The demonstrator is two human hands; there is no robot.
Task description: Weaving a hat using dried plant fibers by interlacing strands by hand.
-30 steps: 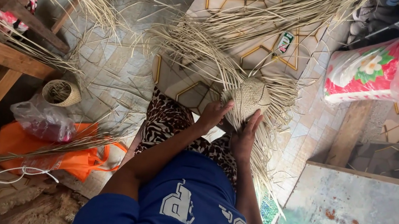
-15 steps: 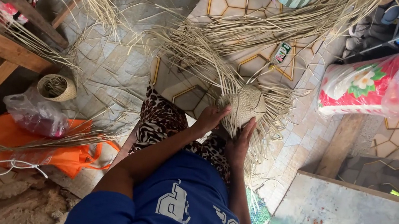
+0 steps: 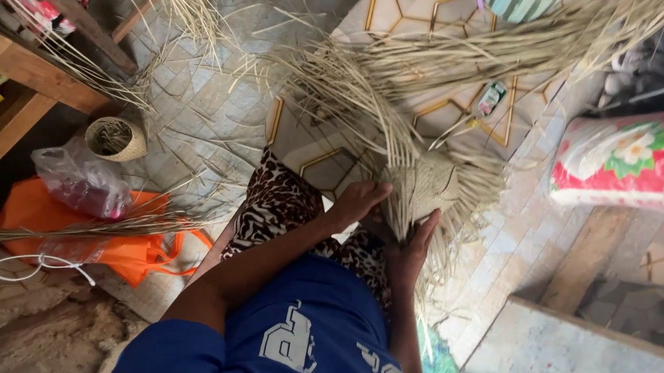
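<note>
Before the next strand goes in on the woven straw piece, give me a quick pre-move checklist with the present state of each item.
1. Left hand on the pale woven straw piece: ok, fingers rest at its near edge.
2. Right hand supporting it from below: ok.
3. Loose pale straw strands fanned outward, within reach: ok.
4. Which strand is pinched: cannot tell, fingers hide it.
5. Small round woven basket on the tiled floor, apart from the work: ok.
6. Orange plastic bag apart from the hands: ok.

Half-woven straw piece, seemingly upright, strands splayed
</note>
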